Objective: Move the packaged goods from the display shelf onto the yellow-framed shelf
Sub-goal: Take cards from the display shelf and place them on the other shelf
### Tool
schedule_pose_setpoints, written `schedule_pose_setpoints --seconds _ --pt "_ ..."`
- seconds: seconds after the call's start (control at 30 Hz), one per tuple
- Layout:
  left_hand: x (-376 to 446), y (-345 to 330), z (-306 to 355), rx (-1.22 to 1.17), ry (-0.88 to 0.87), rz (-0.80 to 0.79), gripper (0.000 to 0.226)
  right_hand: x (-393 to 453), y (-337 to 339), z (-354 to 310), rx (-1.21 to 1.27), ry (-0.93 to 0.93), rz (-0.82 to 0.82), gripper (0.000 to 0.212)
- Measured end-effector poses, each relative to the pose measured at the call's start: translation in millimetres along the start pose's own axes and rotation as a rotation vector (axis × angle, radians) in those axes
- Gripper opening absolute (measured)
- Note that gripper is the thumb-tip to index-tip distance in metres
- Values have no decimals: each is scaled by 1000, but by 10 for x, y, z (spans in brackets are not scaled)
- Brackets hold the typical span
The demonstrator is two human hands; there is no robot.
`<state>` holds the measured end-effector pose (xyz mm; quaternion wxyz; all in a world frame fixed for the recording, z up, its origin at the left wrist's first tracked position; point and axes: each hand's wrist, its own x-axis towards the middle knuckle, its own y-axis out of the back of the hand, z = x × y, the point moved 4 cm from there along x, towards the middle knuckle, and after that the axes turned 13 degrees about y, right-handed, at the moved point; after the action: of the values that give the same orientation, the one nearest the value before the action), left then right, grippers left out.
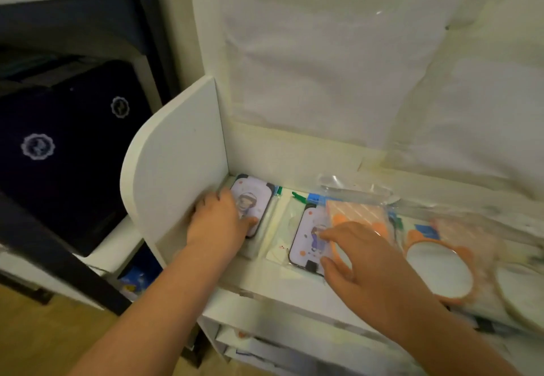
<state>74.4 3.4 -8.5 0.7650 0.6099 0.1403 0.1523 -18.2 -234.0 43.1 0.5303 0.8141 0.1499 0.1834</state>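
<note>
Two packaged phone cases with a cartoon figure lie flat on the white display shelf (253,290). My left hand (217,219) grips the left case (253,199) at its near left edge, beside the shelf's side panel. Over the second case (306,237) my right hand (362,261) hovers with its fingers spread, the fingertips touching its wrapper and the edge of an orange striped packet (356,213). Packaged round orange-rimmed mirrors (438,269) lie to the right. No yellow-framed shelf is in view.
A white rounded side panel (173,163) closes the shelf on the left. Clear plastic bags (359,193) lie at the back of the shelf. A dark bag with round logos (64,146) sits on a black-framed rack to the left. More packets fill the lower tier (265,346).
</note>
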Motion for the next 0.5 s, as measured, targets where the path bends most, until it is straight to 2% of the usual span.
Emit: schedule_pose_setpoints --seconds 0.1,0.17,0.23,0.33,0.43,0.5 --pt "-42 109 15 -25 14 -10 74 -11 -31 -79 -18 10 26 37" --pt "-60 169 -34 -124 57 -132 61 -18 -55 -125 -12 9 -6 37" --pt "-92 188 -132 -343 108 -270 36 -23 -75 -169 10 10 -26 39" --pt "-203 209 -287 -663 163 -345 14 38 -169 -233 38 28 -44 40" --pt "-377 262 -389 -1016 256 -423 6 170 -327 -293 33 56 -62 38" --pt "-491 356 -425 -1231 307 -484 10 332 -466 -378 -19 73 -113 36"
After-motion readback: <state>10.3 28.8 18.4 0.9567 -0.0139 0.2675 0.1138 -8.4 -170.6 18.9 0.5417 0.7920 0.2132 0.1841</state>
